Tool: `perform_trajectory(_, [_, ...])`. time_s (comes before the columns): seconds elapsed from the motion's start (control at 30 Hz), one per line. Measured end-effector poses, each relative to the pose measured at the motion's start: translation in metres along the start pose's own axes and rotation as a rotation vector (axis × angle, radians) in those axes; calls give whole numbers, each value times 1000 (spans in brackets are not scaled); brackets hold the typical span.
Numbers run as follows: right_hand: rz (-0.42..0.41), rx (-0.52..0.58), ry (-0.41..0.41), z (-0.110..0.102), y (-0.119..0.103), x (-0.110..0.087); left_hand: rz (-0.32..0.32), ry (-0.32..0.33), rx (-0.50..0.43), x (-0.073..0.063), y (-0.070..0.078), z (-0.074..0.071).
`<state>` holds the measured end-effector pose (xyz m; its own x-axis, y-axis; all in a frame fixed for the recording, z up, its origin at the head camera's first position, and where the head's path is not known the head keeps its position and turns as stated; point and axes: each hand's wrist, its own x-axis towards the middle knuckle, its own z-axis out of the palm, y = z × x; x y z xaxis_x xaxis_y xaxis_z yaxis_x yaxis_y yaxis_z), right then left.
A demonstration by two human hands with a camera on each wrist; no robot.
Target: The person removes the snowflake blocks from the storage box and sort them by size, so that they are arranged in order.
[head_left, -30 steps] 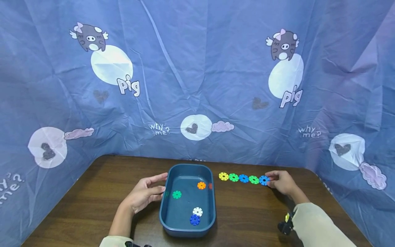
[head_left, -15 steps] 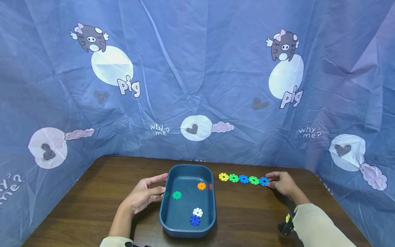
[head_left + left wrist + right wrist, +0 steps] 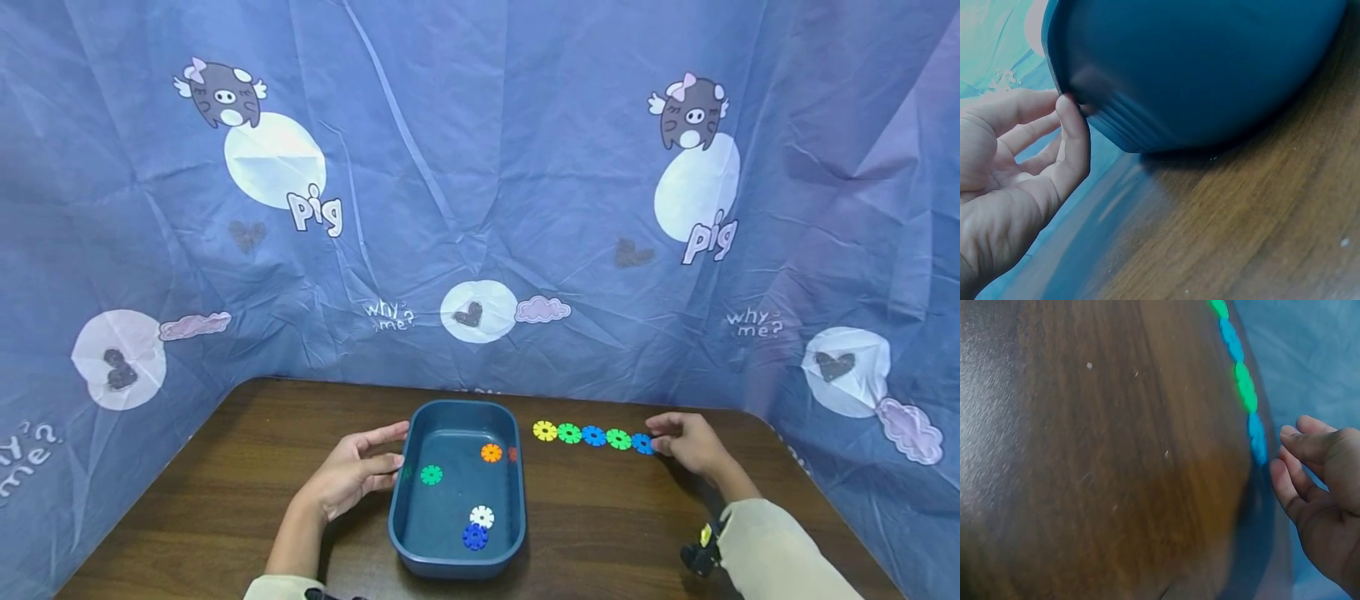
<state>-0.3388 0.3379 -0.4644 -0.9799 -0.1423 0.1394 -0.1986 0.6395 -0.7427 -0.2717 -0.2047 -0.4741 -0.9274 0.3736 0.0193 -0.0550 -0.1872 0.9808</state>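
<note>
A row of snowflake-shaped plastic discs lies on the table right of a blue tray [image 3: 457,558]: a yellow disc [image 3: 545,431], a green disc [image 3: 569,433], a blue disc [image 3: 594,436], another green disc [image 3: 618,439] and, at the right end, another blue disc [image 3: 642,443]. My right hand [image 3: 693,446] is at that end, its fingers parted beside the last blue disc [image 3: 1258,440] and not gripping it. My left hand [image 3: 348,475] touches the tray's left outer side with the tips of thumb and forefinger, which stand apart in the head view.
Inside the tray lie an orange disc [image 3: 491,453], a green disc [image 3: 431,475], a white disc [image 3: 482,517] and a dark blue disc [image 3: 476,537], the last two touching. A patterned blue cloth [image 3: 480,208] hangs behind the wooden table [image 3: 600,525].
My right hand has let go of the end blue disc and lifted slightly away from it. The disc stays in line with the row. My left hand and the tray keep their places.
</note>
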Motion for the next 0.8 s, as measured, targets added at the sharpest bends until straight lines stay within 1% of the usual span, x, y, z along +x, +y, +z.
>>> perform_trajectory(0.1, [-47,-39,-10,1,-8,6,0,-2,-2,0,0,0])
perform_trajectory(0.17, [-76,-63,-21,2,-18,11,0,-3,-4,0,0,0])
perform_trajectory(0.3, [-120,-67,-70,7,-46,20,3,-2,-4,1,0,-1])
perform_trajectory(0.4, [-146,-46,-120,13,-69,24,3,-2,-6,2,0,0])
perform_trajectory(0.53, [-195,-62,-177,25,-98,27,-1,-2,-5,3,1,0])
perform_trajectory(0.7, [-315,-157,-221,47,-131,27,-2,2,-3,2,0,0])
perform_trajectory(0.8, [-380,-187,-255,60,-146,24,0,-3,1,2,0,-1])
